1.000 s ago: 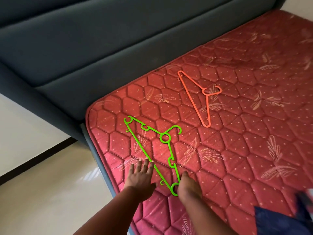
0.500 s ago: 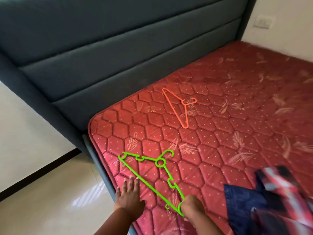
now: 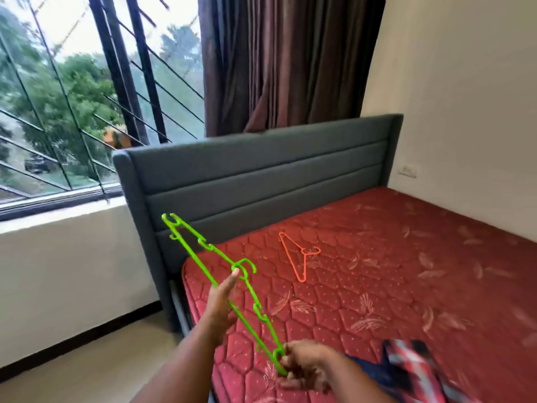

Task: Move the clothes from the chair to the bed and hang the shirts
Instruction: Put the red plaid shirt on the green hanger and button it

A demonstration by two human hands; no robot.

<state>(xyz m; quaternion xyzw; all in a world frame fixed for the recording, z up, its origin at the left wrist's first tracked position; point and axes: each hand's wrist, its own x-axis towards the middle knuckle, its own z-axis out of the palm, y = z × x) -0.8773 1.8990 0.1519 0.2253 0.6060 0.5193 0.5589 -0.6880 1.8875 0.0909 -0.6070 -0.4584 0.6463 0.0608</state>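
Observation:
A bright green plastic hanger [image 3: 209, 248] is lifted off the red quilted bed [image 3: 406, 271] and slants up to the left. My right hand [image 3: 302, 367] grips its lower end. My left hand [image 3: 222, 303] has straight fingers that touch the hanger's bars just below the hook. An orange hanger [image 3: 299, 257] lies flat on the mattress near the headboard. A red, white and dark plaid shirt [image 3: 412, 370] lies on a blue garment [image 3: 369, 370] at the bed's near right corner.
A grey padded headboard [image 3: 261, 170] stands behind the mattress. A barred window [image 3: 72, 97] and a brown curtain [image 3: 284, 59] are beyond it. A white wall with a socket [image 3: 408, 171] is at the right. Pale floor [image 3: 72, 379] runs along the bed's left side.
The green hanger lay on the mattress before and is now raised in the air by my right hand. My left hand left the mattress and touches it. The view has tilted upward.

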